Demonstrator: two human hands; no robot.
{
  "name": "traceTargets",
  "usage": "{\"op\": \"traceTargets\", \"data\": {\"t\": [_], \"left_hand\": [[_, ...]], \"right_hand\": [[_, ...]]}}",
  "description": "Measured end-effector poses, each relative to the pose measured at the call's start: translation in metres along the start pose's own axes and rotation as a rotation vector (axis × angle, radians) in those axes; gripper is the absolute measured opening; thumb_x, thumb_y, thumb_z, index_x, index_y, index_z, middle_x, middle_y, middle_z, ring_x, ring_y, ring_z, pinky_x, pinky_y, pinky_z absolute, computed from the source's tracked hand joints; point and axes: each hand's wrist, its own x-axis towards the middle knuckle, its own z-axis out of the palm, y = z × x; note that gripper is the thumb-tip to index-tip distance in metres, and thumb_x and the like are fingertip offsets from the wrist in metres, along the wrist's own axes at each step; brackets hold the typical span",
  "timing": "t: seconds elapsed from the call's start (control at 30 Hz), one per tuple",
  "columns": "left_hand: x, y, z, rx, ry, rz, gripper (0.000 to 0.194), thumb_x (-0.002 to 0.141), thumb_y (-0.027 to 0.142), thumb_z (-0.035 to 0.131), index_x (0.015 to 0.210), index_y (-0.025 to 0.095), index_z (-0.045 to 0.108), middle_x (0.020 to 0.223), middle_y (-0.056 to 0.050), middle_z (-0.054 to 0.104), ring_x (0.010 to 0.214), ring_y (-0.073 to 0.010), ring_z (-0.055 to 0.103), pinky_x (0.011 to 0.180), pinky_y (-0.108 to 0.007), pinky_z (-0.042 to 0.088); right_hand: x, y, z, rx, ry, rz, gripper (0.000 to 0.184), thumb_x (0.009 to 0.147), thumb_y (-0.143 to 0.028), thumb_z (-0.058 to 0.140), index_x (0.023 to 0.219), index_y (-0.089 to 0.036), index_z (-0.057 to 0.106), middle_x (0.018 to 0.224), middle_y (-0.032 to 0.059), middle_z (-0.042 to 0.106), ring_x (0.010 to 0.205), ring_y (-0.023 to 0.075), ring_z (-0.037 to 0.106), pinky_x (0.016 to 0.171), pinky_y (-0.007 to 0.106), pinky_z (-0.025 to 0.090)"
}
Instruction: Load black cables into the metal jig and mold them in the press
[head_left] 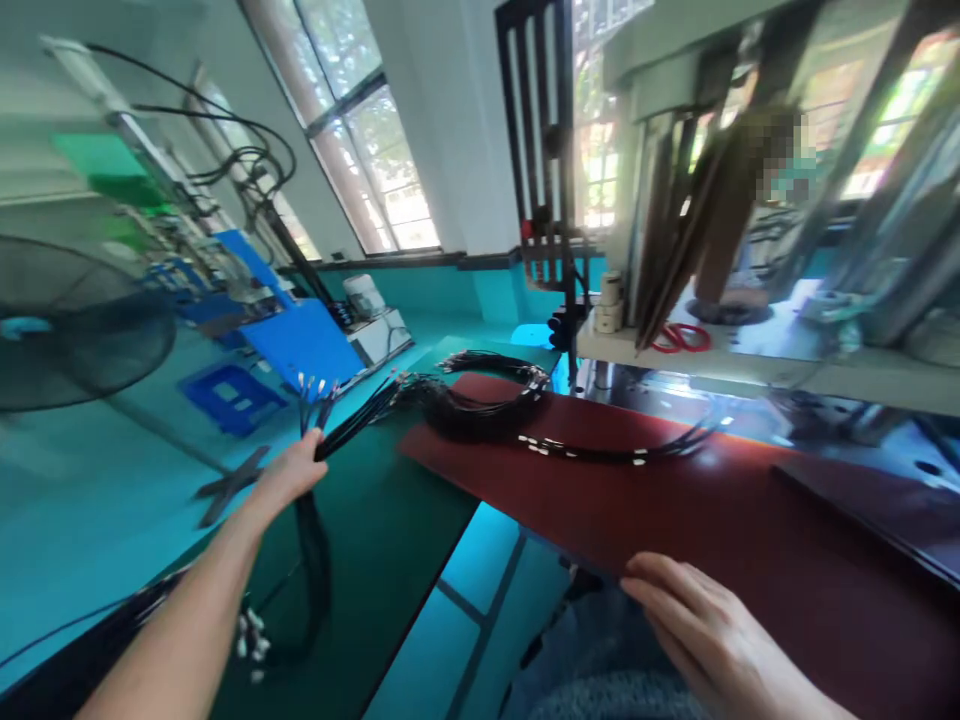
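Note:
My left hand [300,462] is stretched forward over the green table, its fingers closed around a bundle of black cables [313,560]. The cables' light tips stick up above the fist, and their lower length hangs in a loop beneath it. Near the front edge of the red board, my right hand [694,620] lies with its fingers stretched out, holding nothing that I can see. Between the hands, a coiled pile of black cables [480,412] rests across the red board. A thinner cable bundle [592,453] with white tags runs rightward from there.
The green table [375,560] meets the red board [600,500] at an angle, with a floor gap below. A machine stands at right, with red-handled scissors [681,338] on its bench. A floor fan [75,325] and blue crate [232,395] are left. More cables [251,640] lie near my left forearm.

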Motion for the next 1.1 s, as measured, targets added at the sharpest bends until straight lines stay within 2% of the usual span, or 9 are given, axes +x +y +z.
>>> {"op": "traceTargets", "data": {"t": [0.07, 0.13, 0.23, 0.37, 0.47, 0.63, 0.77, 0.87, 1.1], "left_hand": [[-0.022, 0.04, -0.044, 0.046, 0.04, 0.396, 0.024, 0.07, 0.016, 0.045, 0.092, 0.024, 0.045, 0.092, 0.002, 0.058, 0.087, -0.0177, 0.059, 0.072, -0.026, 0.044], [-0.054, 0.092, -0.077, 0.165, 0.058, 0.611, 0.031, 0.06, 0.01, 0.049, 0.088, 0.024, 0.044, 0.093, 0.0, 0.055, 0.08, -0.0185, 0.059, 0.067, -0.027, 0.043], [-0.103, 0.177, -0.1, 0.305, 0.122, 0.947, 0.042, 0.059, 0.011, 0.049, 0.099, 0.024, 0.047, 0.107, -0.007, 0.051, 0.078, -0.0245, 0.06, 0.063, -0.033, 0.044], [-0.138, 0.271, -0.076, 0.349, 0.065, 1.445, 0.049, 0.064, 0.01, 0.045, 0.11, 0.024, 0.047, 0.113, -0.009, 0.048, 0.075, -0.0255, 0.061, 0.059, -0.035, 0.045], [-0.145, 0.318, -0.033, 0.285, -0.022, 1.61, 0.048, 0.065, 0.009, 0.046, 0.112, 0.022, 0.048, 0.113, -0.01, 0.049, 0.077, -0.0227, 0.06, 0.063, -0.034, 0.047], [-0.165, 0.351, 0.011, -0.054, -0.073, 1.697, 0.025, 0.073, 0.023, 0.058, 0.097, 0.02, 0.06, 0.116, -0.011, 0.047, 0.105, -0.0261, 0.05, 0.087, -0.037, 0.042], [-0.193, 0.363, -0.006, -0.252, -0.477, 1.816, 0.041, 0.074, 0.046, 0.06, 0.104, 0.018, 0.058, 0.098, -0.008, 0.06, 0.09, -0.023, 0.057, 0.081, -0.034, 0.045], [-0.21, 0.375, -0.02, -0.415, -0.688, 1.847, 0.038, 0.08, 0.044, 0.054, 0.108, 0.019, 0.055, 0.099, -0.006, 0.064, 0.092, -0.0219, 0.059, 0.081, -0.031, 0.044], [-0.228, 0.394, -0.007, -0.431, -0.555, 1.696, 0.028, 0.088, 0.037, 0.041, 0.111, 0.027, 0.051, 0.101, -0.004, 0.065, 0.094, -0.0219, 0.061, 0.082, -0.033, 0.044]], "right_hand": [[0.006, -0.019, 0.005, 0.184, -0.089, 0.04, 0.03, 0.086, -0.009, 0.038, 0.107, -0.016, 0.059, 0.101, 0.011, 0.061, 0.087, 0.018, 0.06, 0.075, 0.029, 0.052], [0.013, -0.038, 0.016, 0.387, -0.171, 0.078, 0.032, 0.085, -0.009, 0.037, 0.108, -0.015, 0.057, 0.098, 0.0109, 0.061, 0.087, 0.018, 0.058, 0.076, 0.03, 0.051], [0.019, -0.054, 0.038, 0.678, -0.163, 0.207, 0.052, 0.078, -0.015, 0.051, 0.129, -0.015, 0.042, 0.111, 0.0133, 0.057, 0.097, 0.0209, 0.055, 0.084, 0.035, 0.048], [0.008, -0.047, 0.049, 1.125, 0.159, 0.533, 0.067, 0.075, -0.033, 0.063, 0.134, -0.024, 0.034, 0.117, 0.0102, 0.053, 0.091, 0.0189, 0.056, 0.081, 0.037, 0.048], [-0.012, -0.03, 0.038, 1.303, 0.48, 0.695, 0.065, 0.077, -0.039, 0.063, 0.133, -0.028, 0.034, 0.115, 0.0072, 0.054, 0.097, 0.0204, 0.055, 0.083, 0.039, 0.046], [-0.038, 0.001, 0.012, 1.232, 0.784, 0.969, 0.036, 0.085, -0.042, 0.051, 0.116, -0.025, 0.052, 0.116, 0.0066, 0.056, 0.096, 0.0206, 0.057, 0.088, 0.04, 0.044], [-0.035, 0.017, -0.006, 1.016, 0.721, 0.867, 0.036, 0.084, -0.042, 0.053, 0.116, -0.025, 0.055, 0.124, 0.0056, 0.052, 0.116, 0.0221, 0.046, 0.102, 0.041, 0.032], [-0.033, 0.024, -0.017, 1.046, 0.628, 0.778, 0.04, 0.085, -0.039, 0.053, 0.123, -0.027, 0.05, 0.13, 0.0049, 0.049, 0.123, 0.0213, 0.041, 0.106, 0.042, 0.026], [-0.059, 0.048, -0.053, 1.009, 1.061, 0.689, 0.044, 0.083, -0.037, 0.056, 0.126, -0.031, 0.047, 0.128, 0.0047, 0.051, 0.116, 0.0237, 0.048, 0.1, 0.044, 0.036]]}}
